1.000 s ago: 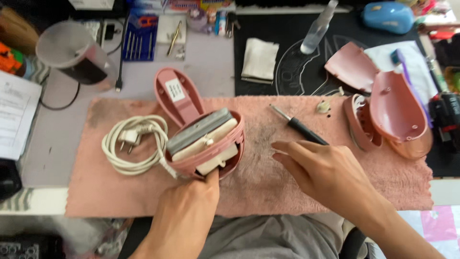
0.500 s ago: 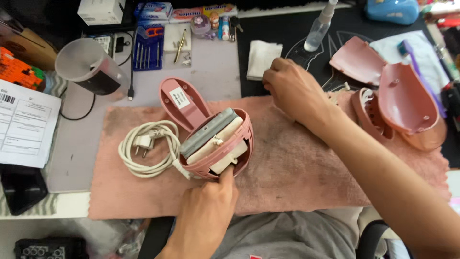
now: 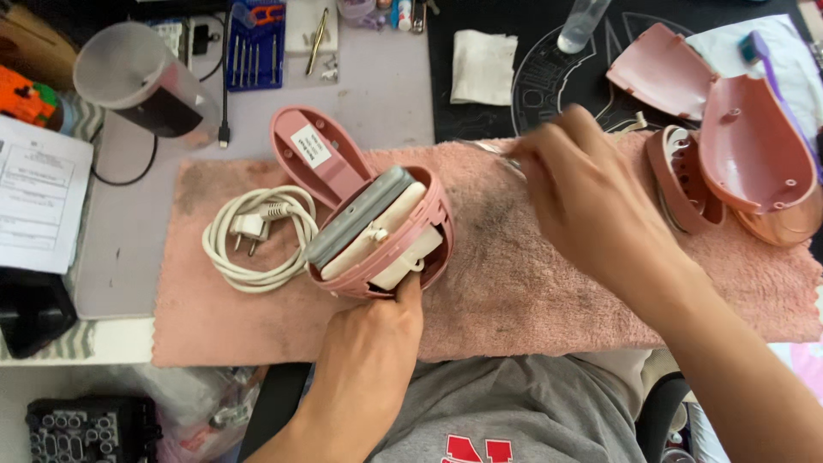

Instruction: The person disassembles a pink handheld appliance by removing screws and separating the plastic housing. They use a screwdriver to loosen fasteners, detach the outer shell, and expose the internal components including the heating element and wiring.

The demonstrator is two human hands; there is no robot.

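My left hand [image 3: 370, 339] grips the near rim of an opened pink appliance body [image 3: 433, 225], which rests on a pink towel [image 3: 531, 283]. Grey and cream inner parts [image 3: 364, 225] show inside the body. Its white power cord [image 3: 249, 240] lies coiled to the left. My right hand [image 3: 591, 201] hovers over the towel, to the right of the body. Its fingers are curled on a thin, blurred tool [image 3: 490, 152] that pokes out to the left.
Loose pink shell parts [image 3: 754, 146] lie at the towel's right end. At the back are a black mat [image 3: 531, 77], a folded white cloth [image 3: 482, 55], a clear bottle [image 3: 579, 24], a blue screwdriver set [image 3: 255, 43] and a translucent cup [image 3: 129, 69]. Papers [image 3: 39, 206] lie left.
My right hand went from the towel's middle to the black mat at the back, then came back over the towel with a thin tool. My left hand kept its grip on the body.
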